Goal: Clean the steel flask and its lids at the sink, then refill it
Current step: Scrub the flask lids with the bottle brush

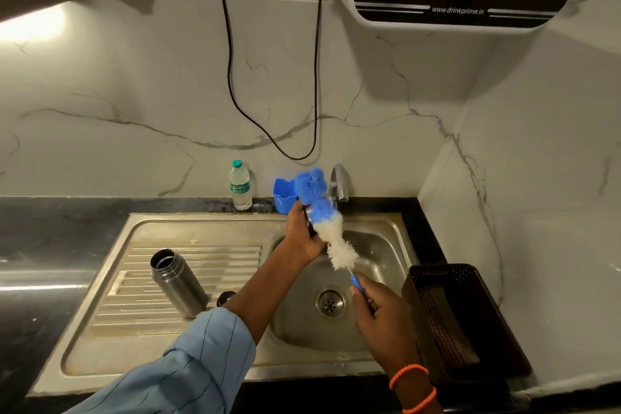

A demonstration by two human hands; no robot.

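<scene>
Brush (327, 222) in the right hand (379, 309) scrubs a small dark lid (309, 223) pinched in the left hand (302, 235) over the sink (396, 222), the flask (178, 282) waits on the drainer, and the wet lid could slip.

Left arm in a pale blue striped sleeve (188, 366) reaches forward; left hand (302, 235) raised, fingers curled round a small dark object, only partly visible. Right hand (379, 309) lower, nearer the body, fingers closed on a blue handle; orange bead bracelets (411, 386) at the wrist.
</scene>
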